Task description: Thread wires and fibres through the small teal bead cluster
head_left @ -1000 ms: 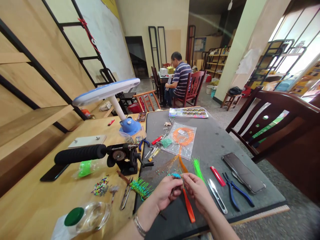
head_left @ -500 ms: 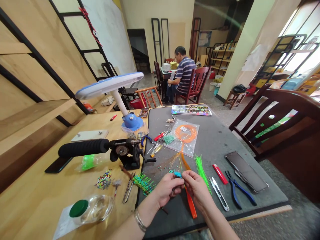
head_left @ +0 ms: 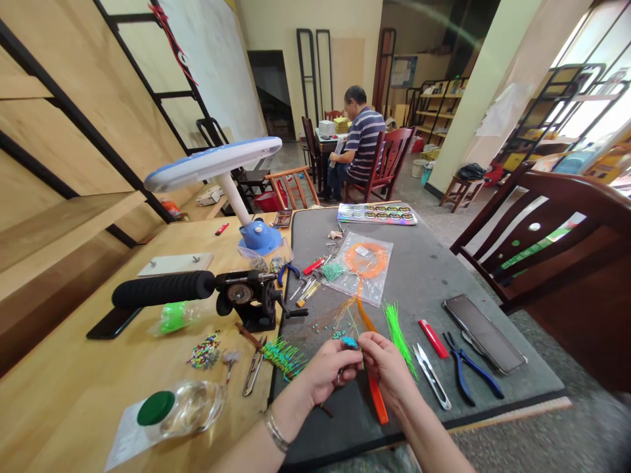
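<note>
My left hand (head_left: pixel 331 371) is closed around a small bright-blue piece (head_left: pixel 350 342), which pokes out above the thumb. Its exact kind is too small to make out. Against it, my right hand (head_left: pixel 387 361) pinches a thin green strand (head_left: pixel 351 320), thumb and forefinger pressed together. The fingertips of both hands nearly meet. Just beyond them lie loose teal beads (head_left: pixel 340 334). An orange strip (head_left: pixel 378 397) runs under my right hand. To its right is a bundle of bright green strands (head_left: pixel 397 332); left of my hands lies a row of green strands with blue bits (head_left: pixel 283 358).
Thread snips (head_left: pixel 432 378), a red lighter (head_left: pixel 434 338), blue-handled pliers (head_left: pixel 470 374) and a phone (head_left: pixel 486 335) lie right. A hand-cranked device (head_left: pixel 246 302), a lamp (head_left: pixel 259 236) and a green-lidded jar (head_left: pixel 187 410) stand left. A person (head_left: pixel 362 141) sits farther back.
The view has shifted very slightly. My hands keep nearly the same pose, with the right fingers a touch higher beside the blue piece.
</note>
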The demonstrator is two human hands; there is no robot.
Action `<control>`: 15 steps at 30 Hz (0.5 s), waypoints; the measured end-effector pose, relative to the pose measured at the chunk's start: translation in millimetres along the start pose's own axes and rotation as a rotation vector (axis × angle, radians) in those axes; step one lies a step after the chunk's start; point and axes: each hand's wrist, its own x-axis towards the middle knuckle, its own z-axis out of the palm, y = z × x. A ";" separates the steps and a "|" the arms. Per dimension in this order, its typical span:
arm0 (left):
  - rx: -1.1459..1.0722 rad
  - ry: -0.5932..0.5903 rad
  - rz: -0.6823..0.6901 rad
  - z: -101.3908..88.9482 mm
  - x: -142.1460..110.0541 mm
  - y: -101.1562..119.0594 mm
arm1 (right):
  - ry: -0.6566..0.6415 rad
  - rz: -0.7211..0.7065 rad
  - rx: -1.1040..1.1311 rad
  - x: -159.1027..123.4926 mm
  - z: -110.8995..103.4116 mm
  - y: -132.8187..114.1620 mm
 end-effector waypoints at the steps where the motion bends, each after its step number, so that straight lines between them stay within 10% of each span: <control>1: 0.007 -0.006 0.004 0.1 -0.4 -0.3 | 0.008 0.001 -0.001 -0.1 -0.1 0.2; 15: -0.303 0.053 -0.106 -4.8 6.3 -0.7 | 0.087 -0.051 -0.064 1.3 7.7 -1.5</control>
